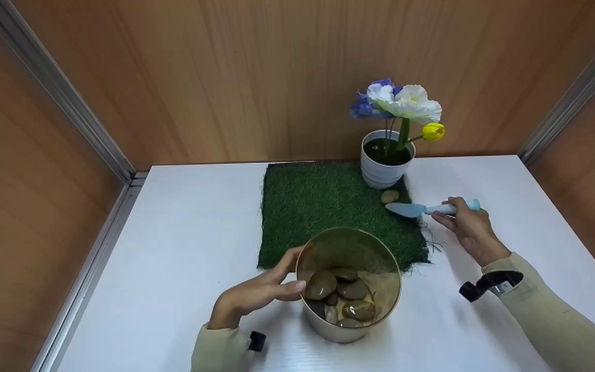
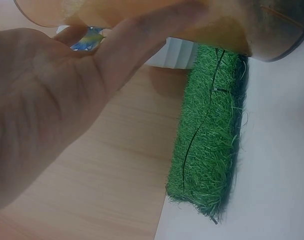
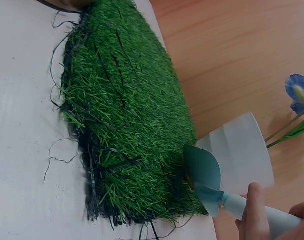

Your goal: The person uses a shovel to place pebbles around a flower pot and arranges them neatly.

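My left hand (image 1: 259, 292) holds the left side of a round amber see-through container (image 1: 391, 297), thumb near its rim. Several smooth brown stones (image 1: 321, 285) lie inside it. In the left wrist view the fingers run along the amber wall (image 2: 227, 37). Over the right edge of the mat, my right hand (image 1: 470, 227) grips the handle of a small blue garden trowel (image 1: 406, 209). Its blade lies just in front of a single tan stone (image 1: 390, 196). From the right wrist the blade (image 3: 204, 167) hides most of that stone.
A white ribbed pot (image 1: 382, 173) with blue, white and yellow flowers (image 1: 406, 106) stands at the back right of a green artificial grass mat (image 1: 313, 201). Loose threads hang from the mat's right edge. Wood-grain panels (image 1: 277, 77) enclose the white table (image 1: 184, 232).
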